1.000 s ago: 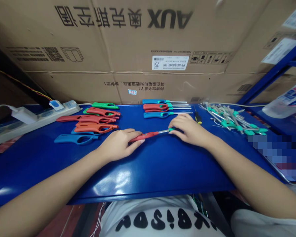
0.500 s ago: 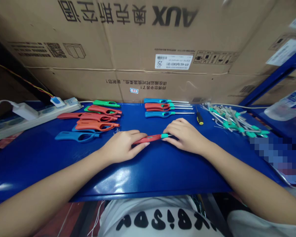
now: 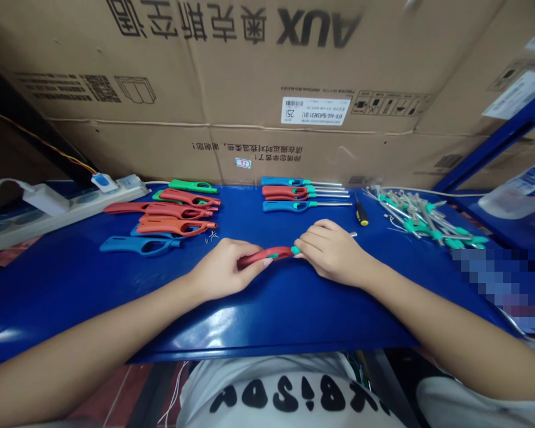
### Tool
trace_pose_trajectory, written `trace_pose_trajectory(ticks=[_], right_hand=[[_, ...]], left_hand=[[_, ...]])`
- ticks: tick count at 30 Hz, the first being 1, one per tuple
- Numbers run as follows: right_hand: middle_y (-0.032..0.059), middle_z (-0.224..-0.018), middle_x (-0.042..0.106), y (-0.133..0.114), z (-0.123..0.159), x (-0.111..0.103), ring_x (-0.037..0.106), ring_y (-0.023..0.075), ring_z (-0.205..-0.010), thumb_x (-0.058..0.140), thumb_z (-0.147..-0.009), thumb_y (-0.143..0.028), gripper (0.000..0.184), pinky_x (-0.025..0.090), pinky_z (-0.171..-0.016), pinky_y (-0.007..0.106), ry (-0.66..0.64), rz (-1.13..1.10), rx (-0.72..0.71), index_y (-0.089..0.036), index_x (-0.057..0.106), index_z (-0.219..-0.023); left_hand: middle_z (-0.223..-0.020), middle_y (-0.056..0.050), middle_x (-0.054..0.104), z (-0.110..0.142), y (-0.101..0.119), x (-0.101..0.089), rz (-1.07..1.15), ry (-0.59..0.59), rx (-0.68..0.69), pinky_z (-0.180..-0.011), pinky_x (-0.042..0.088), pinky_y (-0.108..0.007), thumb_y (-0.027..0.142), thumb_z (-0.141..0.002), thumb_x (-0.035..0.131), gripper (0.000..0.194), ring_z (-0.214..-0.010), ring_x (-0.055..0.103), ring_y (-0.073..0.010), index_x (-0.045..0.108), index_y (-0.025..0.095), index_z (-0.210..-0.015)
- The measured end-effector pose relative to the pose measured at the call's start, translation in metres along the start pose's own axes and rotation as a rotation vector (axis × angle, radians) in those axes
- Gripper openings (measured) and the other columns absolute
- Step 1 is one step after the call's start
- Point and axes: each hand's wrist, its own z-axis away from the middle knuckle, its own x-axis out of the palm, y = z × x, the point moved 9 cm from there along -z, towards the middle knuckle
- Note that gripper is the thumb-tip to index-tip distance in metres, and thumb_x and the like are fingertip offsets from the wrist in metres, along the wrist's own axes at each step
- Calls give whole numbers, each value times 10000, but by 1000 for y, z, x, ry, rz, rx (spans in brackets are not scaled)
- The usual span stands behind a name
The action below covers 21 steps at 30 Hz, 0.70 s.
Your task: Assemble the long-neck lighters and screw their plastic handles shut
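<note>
My left hand (image 3: 225, 268) is closed around the handle of a red long-nosed lighter (image 3: 257, 257), held low over the blue table. A green collar (image 3: 295, 251) meets the handle's right end. My right hand (image 3: 332, 252) wraps round the metal lighter tube (image 3: 353, 234) behind that collar; only the tube's tip shows past the fingers. Left of my hands lie several lighter handles without tubes, among them an orange one (image 3: 173, 226) and a blue one (image 3: 138, 245). Beyond my hands, lighters with tubes lie in a row, a blue one (image 3: 279, 206) nearest.
A pile of metal tubes with green collars (image 3: 428, 217) lies on the right. Beside it is a black and yellow screwdriver (image 3: 361, 213). A white power strip (image 3: 84, 205) lies at the left edge. Behind the table (image 3: 267, 321) stands a big cardboard box (image 3: 232, 107).
My right hand has closed further around the tube and come up against the green collar. The red handle has rolled a little in my left hand, showing more of its green trigger.
</note>
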Motion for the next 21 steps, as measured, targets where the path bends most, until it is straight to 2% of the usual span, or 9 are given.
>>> trace_pose_trajectory(ticks=[11, 17, 21], right_hand=[[104, -787, 681, -2, 0, 5, 557, 201, -742, 497, -971, -150, 206, 407, -756, 361, 22, -121, 34, -116, 680, -884], [108, -778, 692, -2, 1, 4, 571, 202, -726, 507, -979, -162, 216, 421, -745, 364, 57, -114, 32, -100, 693, -888], [108, -852, 730, 6, 1, 2, 609, 209, -787, 514, -1005, -207, 222, 423, -779, 366, 77, -91, 64, -97, 705, -982]], left_hand=[[-725, -36, 672, 11, 12, 5, -183, 39, 75, -608, 398, -279, 351, -999, 508, 296, -637, 595, -170, 710, 158, -901], [-709, -35, 666, 9, 13, 3, -190, 33, 65, -593, 399, -287, 344, -988, 520, 293, -620, 593, -172, 725, 152, -907], [-708, -25, 661, 1, 9, -3, -164, 41, 51, -593, 400, -279, 371, -993, 529, 299, -629, 594, -164, 743, 165, -959]])
